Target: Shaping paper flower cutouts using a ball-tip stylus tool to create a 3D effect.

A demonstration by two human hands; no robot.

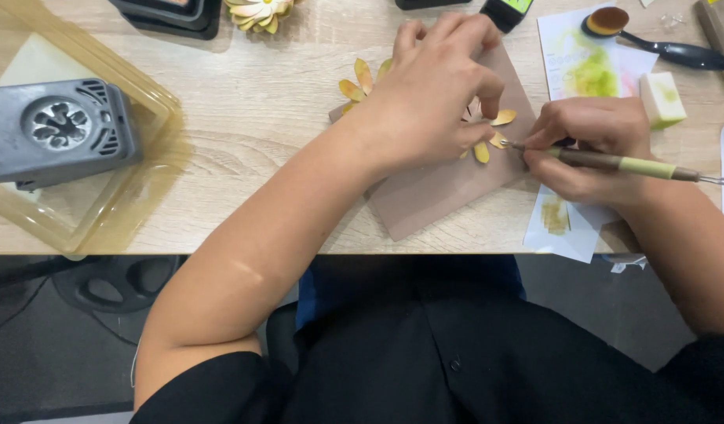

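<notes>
While the pale wooden table [260,118] carries the clutter, a brown mat [448,188] cushions the work. Left hand [436,86] presses down, fingers closed on the yellow paper flower [362,82] to pin it flat. Right hand [593,145] is clamped pen-style round a stylus tool [613,162], its tip touching a petal [499,141] beside the left thumb.
</notes>
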